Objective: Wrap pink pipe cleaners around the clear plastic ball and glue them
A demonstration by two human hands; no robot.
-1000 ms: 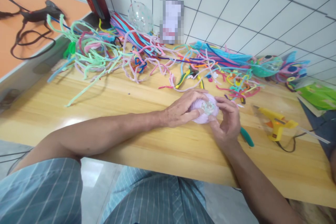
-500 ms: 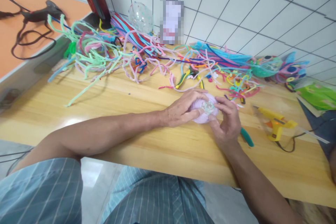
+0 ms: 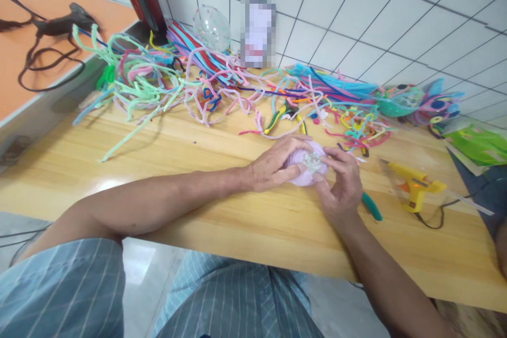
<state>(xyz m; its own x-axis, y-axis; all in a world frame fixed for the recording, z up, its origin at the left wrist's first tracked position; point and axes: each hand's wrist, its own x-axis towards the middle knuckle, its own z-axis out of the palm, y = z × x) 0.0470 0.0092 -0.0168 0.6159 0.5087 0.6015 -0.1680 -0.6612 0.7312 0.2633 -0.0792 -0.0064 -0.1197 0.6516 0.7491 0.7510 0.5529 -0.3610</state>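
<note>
Between both hands is a round ball wrapped in lilac pipe cleaner (image 3: 300, 159), with a pale, clear patch showing at its middle. My left hand (image 3: 277, 162) grips it from the left, thumb at the front and fingers over the far side. From the right, my right hand (image 3: 341, 182) holds the same ball, its thumb and fingertips close to the clear patch. Just right of my right wrist lies a teal handle (image 3: 372, 207), its other end hidden by the hand. Yellow-and-black pliers (image 3: 277, 118) lie behind the ball.
Loose pipe cleaners (image 3: 146, 87) and bundled blue ones (image 3: 336, 84) line the back. A yellow glue gun (image 3: 415, 185) with a cord sits at right. A clear ball (image 3: 212, 27) and a pixelated phone-like object (image 3: 258, 33) stand by the tiled wall (image 3: 348, 16). A green packet (image 3: 479, 145) lies far right.
Both hands keep their hold on the lilac ball, with at most a tiny shift of the right fingers. The whole view has moved very slightly.
</note>
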